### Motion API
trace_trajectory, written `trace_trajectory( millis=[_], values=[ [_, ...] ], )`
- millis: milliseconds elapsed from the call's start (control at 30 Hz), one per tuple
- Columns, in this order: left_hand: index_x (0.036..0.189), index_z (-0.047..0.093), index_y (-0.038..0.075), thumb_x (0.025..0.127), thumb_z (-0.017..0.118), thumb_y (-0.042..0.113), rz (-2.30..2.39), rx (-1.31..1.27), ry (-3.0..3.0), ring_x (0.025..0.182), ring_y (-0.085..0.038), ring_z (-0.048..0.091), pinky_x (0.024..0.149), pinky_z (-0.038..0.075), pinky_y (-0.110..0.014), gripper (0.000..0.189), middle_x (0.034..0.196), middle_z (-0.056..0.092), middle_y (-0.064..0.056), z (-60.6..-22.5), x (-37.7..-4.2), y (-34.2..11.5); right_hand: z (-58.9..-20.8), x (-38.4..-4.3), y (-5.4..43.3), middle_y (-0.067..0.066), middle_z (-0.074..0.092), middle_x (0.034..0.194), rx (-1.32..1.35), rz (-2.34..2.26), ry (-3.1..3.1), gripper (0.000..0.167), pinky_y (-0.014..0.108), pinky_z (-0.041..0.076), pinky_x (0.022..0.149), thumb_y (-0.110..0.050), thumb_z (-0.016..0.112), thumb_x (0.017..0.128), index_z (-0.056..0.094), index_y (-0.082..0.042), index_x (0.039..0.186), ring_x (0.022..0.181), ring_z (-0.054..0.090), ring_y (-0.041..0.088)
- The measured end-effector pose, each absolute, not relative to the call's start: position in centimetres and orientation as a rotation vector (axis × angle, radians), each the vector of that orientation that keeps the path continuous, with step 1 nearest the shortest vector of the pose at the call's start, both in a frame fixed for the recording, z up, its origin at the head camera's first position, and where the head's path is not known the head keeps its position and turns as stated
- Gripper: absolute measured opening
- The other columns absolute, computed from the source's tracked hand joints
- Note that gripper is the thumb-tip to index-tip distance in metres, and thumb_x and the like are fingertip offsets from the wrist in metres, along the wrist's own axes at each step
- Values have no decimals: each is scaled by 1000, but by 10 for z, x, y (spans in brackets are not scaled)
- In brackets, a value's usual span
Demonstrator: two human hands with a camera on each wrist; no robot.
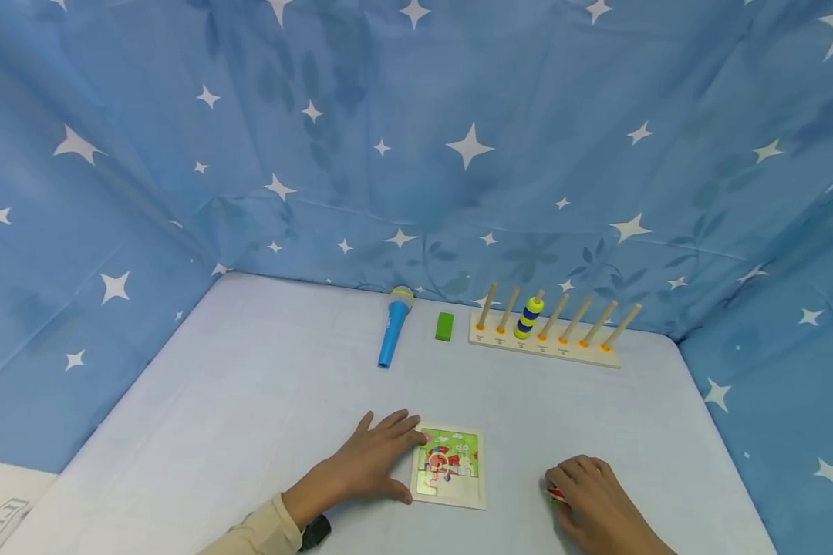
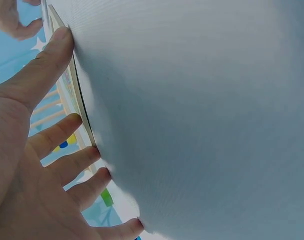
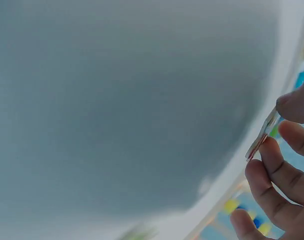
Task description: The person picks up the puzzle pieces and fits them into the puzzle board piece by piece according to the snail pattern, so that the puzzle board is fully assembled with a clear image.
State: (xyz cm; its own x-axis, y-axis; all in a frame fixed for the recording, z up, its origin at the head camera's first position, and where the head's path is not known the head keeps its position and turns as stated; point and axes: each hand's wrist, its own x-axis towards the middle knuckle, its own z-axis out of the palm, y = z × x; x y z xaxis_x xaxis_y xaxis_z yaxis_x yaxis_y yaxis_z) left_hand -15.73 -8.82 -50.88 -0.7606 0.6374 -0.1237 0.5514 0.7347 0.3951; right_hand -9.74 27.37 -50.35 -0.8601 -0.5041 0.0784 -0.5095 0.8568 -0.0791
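A square wooden puzzle board lies flat on the table, its inset showing joined pieces in green and red and bare wood at the lower right. Along its left side rests my left hand with fingers spread; thumb and fingertips touch the frame's edge and the table in the left wrist view. To the right of the board, my right hand pinches a thin puzzle piece between thumb and fingers. Red and green show on that piece, and the hand covers most of it in the head view.
Behind the board lie a blue toy microphone and a green block. A wooden peg rack stands at the back right, with yellow and blue beads on one peg. A starry blue curtain encloses the white table.
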Motion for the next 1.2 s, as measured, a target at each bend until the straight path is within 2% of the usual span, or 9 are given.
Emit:
trace_trajectory(
  millis=[200, 467, 733, 967, 1200],
  values=[
    [144, 57, 22, 70, 91, 50, 510, 934, 2685, 150, -29, 32, 112, 27, -72, 86, 160, 42, -4, -510, -156, -89, -503, -106, 228, -7, 61, 96, 1047, 208, -2734, 32, 49, 50, 86, -12, 84, 71, 66, -20, 97, 94, 57, 16],
    [144, 56, 24, 71, 89, 52, 501, 935, 2684, 150, -29, 32, 112, 27, -71, 85, 160, 42, -4, -511, -156, -89, -509, -114, 174, -6, 61, 97, 1268, 183, -2573, 26, 44, 49, 88, -19, 83, 76, 65, -20, 95, 97, 55, 16],
    [144, 57, 23, 71, 89, 52, 489, 946, 2694, 150, -28, 32, 112, 28, -70, 84, 160, 42, -3, -510, -156, -90, -508, -116, 148, -4, 61, 95, 1288, 76, -2589, 18, 45, 49, 87, -19, 80, 80, 65, -19, 90, 97, 55, 17],
    [144, 56, 22, 72, 88, 52, 480, 951, 2696, 150, -29, 32, 111, 28, -71, 85, 160, 42, -4, -510, -157, -90, -509, -115, 140, -3, 61, 98, 1292, 38, -2576, 19, 43, 48, 87, -18, 82, 79, 69, -19, 93, 97, 55, 18],
    [144, 57, 22, 73, 87, 52, 468, 968, 2699, 150, -29, 32, 111, 29, -71, 83, 160, 42, -5, -508, -157, -91, -509, -113, 136, -3, 62, 96, 1245, 17, -2594, 15, 41, 48, 86, -19, 82, 82, 71, -20, 93, 96, 55, 18]
  ],
)
